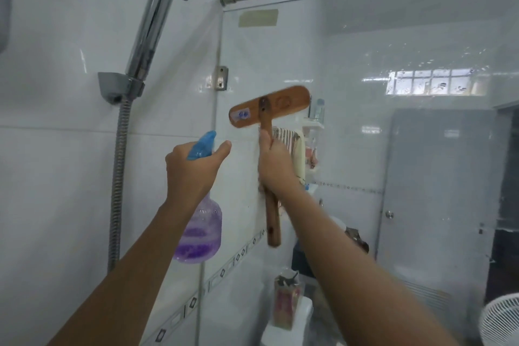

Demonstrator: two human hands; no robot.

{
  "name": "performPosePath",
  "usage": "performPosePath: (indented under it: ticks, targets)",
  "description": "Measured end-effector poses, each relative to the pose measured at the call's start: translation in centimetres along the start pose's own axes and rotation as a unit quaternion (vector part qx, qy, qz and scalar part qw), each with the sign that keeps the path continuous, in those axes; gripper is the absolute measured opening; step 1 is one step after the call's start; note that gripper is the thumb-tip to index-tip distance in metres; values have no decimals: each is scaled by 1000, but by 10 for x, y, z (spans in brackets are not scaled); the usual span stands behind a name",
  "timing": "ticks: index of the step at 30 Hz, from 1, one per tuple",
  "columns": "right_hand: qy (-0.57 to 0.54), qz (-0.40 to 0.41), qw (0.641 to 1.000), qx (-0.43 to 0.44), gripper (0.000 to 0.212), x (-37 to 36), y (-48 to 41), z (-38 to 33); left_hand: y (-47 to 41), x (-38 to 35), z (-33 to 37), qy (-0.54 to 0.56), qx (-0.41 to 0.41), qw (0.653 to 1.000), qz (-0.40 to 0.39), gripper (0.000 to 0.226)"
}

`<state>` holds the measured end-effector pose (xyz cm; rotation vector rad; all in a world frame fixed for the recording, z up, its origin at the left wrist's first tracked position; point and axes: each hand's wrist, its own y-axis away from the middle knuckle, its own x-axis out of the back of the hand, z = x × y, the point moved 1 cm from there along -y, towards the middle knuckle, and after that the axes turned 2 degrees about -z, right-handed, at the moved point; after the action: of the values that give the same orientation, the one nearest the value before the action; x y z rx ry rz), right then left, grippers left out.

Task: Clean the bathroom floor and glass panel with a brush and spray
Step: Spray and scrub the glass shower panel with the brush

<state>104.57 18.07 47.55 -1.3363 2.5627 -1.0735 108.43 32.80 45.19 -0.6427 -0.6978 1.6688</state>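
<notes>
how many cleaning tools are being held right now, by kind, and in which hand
spray bottle: 1, held by the left hand
wooden brush: 1, gripped by its handle in the right hand
total: 2

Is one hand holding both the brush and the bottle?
No, the left hand grips the purple spray bottle; the right hand grips the wooden brush.
</notes>
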Motion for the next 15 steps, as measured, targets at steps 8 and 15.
performPosePath:
  ticks: [8, 15]
  targets:
    - [-8, -27, 994, -103, 40, -61, 101, 114, 13, 12, -16, -5, -25, 1000, 13, 37]
    - [-60, 21, 998, -13, 48, -38, -18, 1, 10, 16, -19, -9, -7, 1000, 12, 33]
